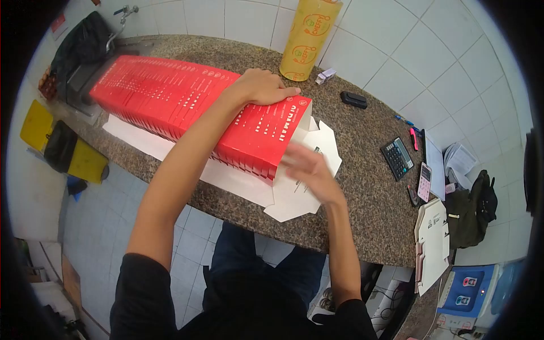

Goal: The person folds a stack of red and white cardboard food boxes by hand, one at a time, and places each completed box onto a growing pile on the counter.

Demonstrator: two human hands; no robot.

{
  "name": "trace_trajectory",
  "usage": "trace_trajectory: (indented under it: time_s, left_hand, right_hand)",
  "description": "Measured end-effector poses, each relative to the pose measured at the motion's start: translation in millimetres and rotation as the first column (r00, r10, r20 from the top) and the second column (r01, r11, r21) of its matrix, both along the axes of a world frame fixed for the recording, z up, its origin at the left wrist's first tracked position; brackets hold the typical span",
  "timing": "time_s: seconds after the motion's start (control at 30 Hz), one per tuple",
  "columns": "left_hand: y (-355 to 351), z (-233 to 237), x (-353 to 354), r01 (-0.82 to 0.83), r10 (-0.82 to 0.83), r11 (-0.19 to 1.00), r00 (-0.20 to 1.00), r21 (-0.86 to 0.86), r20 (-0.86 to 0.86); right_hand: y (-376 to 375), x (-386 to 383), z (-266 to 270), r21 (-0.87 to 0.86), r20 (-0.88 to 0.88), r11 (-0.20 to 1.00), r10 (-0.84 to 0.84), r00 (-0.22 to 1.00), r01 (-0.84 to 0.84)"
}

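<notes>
A long row of nested red cardboard boxes (187, 93) with white print lies on its side along the granite counter. My left hand (263, 86) presses on top near its right end, the fingers bent over the far edge and the thumb pointing right. At the boxes' open white end is my right hand (310, 171), blurred by motion, fingers stretched toward the opening with nothing visible in them. White flat cardboard (294, 205) with cut flaps sticks out under the row, along the near side and past the right end.
Behind the boxes stands a yellow roll (309, 42) against the tiled wall. A small black case (354, 100), a calculator (397, 158), a pink marker (414, 139) and a phone (424, 182) lie to the right. Flat cardboard pieces (433, 238) lean at the counter's right corner. A sink (85, 102) is at left.
</notes>
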State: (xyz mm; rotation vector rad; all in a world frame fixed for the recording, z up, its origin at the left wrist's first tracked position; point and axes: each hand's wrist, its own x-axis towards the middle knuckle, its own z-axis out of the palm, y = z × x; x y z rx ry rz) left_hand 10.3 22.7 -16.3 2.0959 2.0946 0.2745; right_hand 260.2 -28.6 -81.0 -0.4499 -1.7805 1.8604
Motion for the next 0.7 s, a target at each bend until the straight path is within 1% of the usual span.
trace_trajectory:
  time_s: [0.03, 0.07, 0.1, 0.13, 0.17, 0.2, 0.23, 0.3, 0.33, 0.37, 0.43, 0.47, 0.5, 0.57, 0.6, 0.63, 0.67, 0.7]
  left_hand:
    - [2, -1, -2, 0.000, 0.000, 1.000, 1.000, 0.005, -0.004]
    - [4, -4, -3, -0.010, 0.010, 1.000, 1.000, 0.009, 0.005]
    - [4, -6, -3, -0.018, 0.017, 1.000, 1.000, 0.010, 0.015]
    - [2, -5, -2, -0.010, 0.010, 1.000, 1.000, 0.007, 0.015]
    - [0, -3, -2, 0.000, 0.001, 1.000, 0.999, -0.006, 0.041]
    - [0, 0, -2, 0.007, -0.006, 1.000, 0.998, -0.014, 0.066]
    - [1, 0, -2, 0.014, -0.013, 1.000, 0.998, -0.009, 0.068]
    - [0, 0, -3, 0.015, -0.015, 1.000, 1.000, 0.002, 0.026]
    - [1, -1, -2, 0.015, -0.015, 1.000, 1.000, -0.001, 0.025]
    - [2, -1, 0, -0.001, 0.001, 1.000, 1.000, -0.004, 0.007]
    - [-1, 2, 0, -0.021, 0.021, 1.000, 1.000, -0.012, -0.016]
    - [-2, 3, 1, -0.018, 0.018, 1.000, 1.000, -0.016, -0.002]
    - [-2, 4, 3, -0.010, 0.011, 1.000, 1.000, -0.018, 0.013]
    - [-1, 1, 2, 0.005, -0.005, 1.000, 1.000, 0.002, 0.028]
    - [0, -1, 0, 0.016, -0.017, 1.000, 0.999, 0.017, 0.045]
    - [2, -2, 0, 0.017, -0.018, 1.000, 0.999, 0.019, 0.040]
    - [4, -3, 0, 0.004, -0.004, 1.000, 1.000, 0.012, 0.007]
    - [5, -4, 0, -0.010, 0.010, 1.000, 1.000, 0.001, -0.023]
  right_hand:
    - [12, 2, 1, 0.009, -0.004, 0.993, -0.116, 0.993, 0.116]
    - [25, -4, 1, 0.200, 0.016, 0.919, -0.349, 0.937, 0.339]
    - [41, -12, -3, 0.383, -0.008, 0.761, -0.565, 0.825, 0.524]
    - [57, -19, -14, 0.381, -0.006, 0.758, -0.571, 0.821, 0.530]
    - [75, -24, -29, 0.613, 0.088, 0.633, -0.650, 0.755, 0.473]
    - [89, -27, -41, 0.804, 0.150, 0.481, -0.733, 0.664, 0.350]
    - [95, -29, -48, 0.807, 0.147, 0.475, -0.738, 0.659, 0.352]
    - [99, -37, -58, 0.850, 0.158, 0.463, -0.681, 0.715, 0.253]
    - [102, -33, -55, 0.779, 0.085, 0.531, -0.615, 0.784, 0.332]
    - [104, -31, -54, 0.777, 0.083, 0.534, -0.613, 0.786, 0.334]
    - [106, -29, -51, 0.578, 0.075, 0.743, -0.461, 0.884, 0.338]
    - [118, -34, -62, 0.754, 0.003, 0.594, -0.431, 0.902, 0.282]
    - [126, -39, -72, 0.751, 0.003, 0.595, -0.437, 0.900, 0.287]
    - [135, -51, -81, 0.634, 0.219, 0.740, -0.450, 0.865, 0.224]
    - [130, -49, -75, 0.632, 0.216, 0.740, -0.453, 0.865, 0.230]
    - [121, -47, -62, 0.366, 0.182, 0.858, -0.445, 0.877, 0.359]
    - [115, -47, -48, 0.064, 0.146, 0.897, -0.442, 0.885, 0.437]
    - [114, -54, -43, 0.064, 0.143, 0.898, -0.440, 0.886, 0.436]
